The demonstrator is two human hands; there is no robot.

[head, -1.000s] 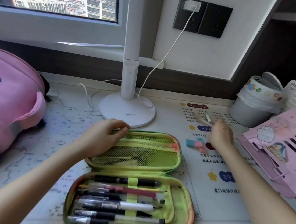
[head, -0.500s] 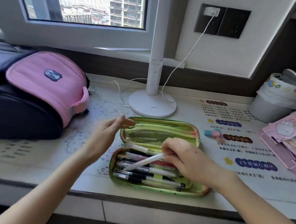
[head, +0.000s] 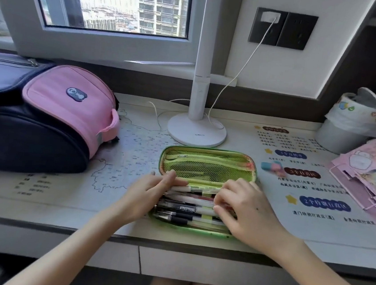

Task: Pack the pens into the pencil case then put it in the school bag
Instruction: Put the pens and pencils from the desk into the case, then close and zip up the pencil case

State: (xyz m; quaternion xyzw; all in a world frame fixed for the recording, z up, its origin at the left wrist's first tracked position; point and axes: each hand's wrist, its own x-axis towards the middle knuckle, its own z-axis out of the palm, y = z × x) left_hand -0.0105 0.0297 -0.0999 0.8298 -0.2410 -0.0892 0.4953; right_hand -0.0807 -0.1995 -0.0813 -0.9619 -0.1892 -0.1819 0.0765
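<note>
Your bench (head: pixel 60 198) carries the pink and navy school bag (head: pixel 46 113) at far left, zipped and apart from the green pencil case (head: pixel 207 165) lying open before you. Your left hand (head: pixel 151 196) and right hand (head: pixel 242 208) press loosely spread fingers on the pens (head: pixel 189 208) inside it, grasping nothing.

One head-worn wide-angle view looks forward and down, seemingly close, over the desk (head: pixel 59 207).

2 bare, sleeveless forearms (head: pixel 94 232)
</note>
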